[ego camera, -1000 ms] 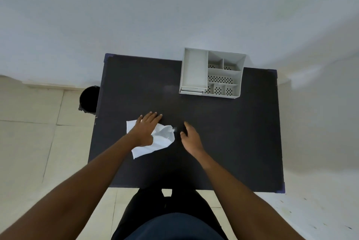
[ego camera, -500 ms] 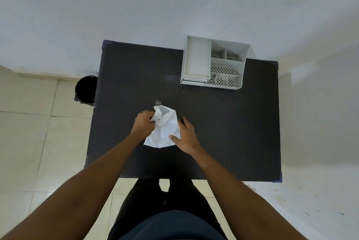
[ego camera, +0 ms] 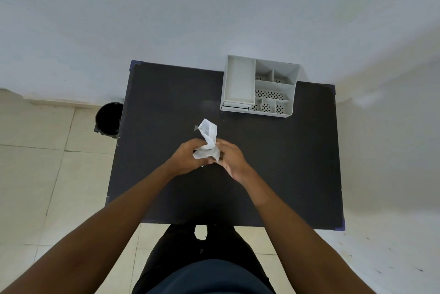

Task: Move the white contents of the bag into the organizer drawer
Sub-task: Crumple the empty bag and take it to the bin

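Observation:
A crumpled white bag [ego camera: 208, 140] is held up over the middle of the black table [ego camera: 297, 163], its top end pointing away from me. My left hand [ego camera: 188, 159] grips its lower left side and my right hand [ego camera: 229, 159] grips its lower right side. What is inside the bag is hidden. The light grey organizer [ego camera: 259, 85] stands at the table's far edge, with several perforated compartments on its right. Its small drawer [ego camera: 235, 106] sits at the front left corner, below a long open tray section.
A black bin [ego camera: 108, 118] stands on the tiled floor beside the table's left edge. A pale wall runs behind the table. My legs are at the near edge of the table.
The bag lay flat on the table under my left hand; both hands have since gathered it and lifted it between them, toward the table's middle.

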